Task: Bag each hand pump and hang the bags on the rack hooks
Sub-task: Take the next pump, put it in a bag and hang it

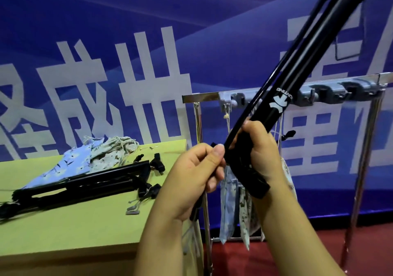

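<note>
A green table (pixel 89 229) stretches away to the left of the hands. Farthest from them, near its back edge, lies a heap of floral cloth drawstring bags (pixel 93 158), pale blue and cream. Nearer, a bundle of black hand pumps (pixel 76 186) lies on its side, with small black fittings and grey nozzle pieces (pixel 133 207) scattered just beside it.

In the centre, the left hand (pixel 191 182) has its fingers curled, thumb and forefinger pinching the thin black hose (pixel 240 124) that runs alongside the pump being held. Touching it on the right, the right hand (pixel 258 148) is wrapped firmly around the lower barrel of that black hand pump (pixel 302 63), which slants up and away to the right, its far end cut off by the top of the frame. White lettering marks the barrel just above the right hand, and the pump's foot end sticks out below the hands.

Behind the hands stands a chrome rack (pixel 201 96) whose top rail carries a row of grey hooks (pixel 310 96). Filled cloth bags (pixel 228 207) hang from it on cords, below and behind the right hand.

The pump looks rigid, long and moderately light, with a smooth barrel that could slip. Holding it low on the barrel, as now, seems sound, while keeping the floppy hose pressed against it so it feeds cleanly into a bag.
</note>
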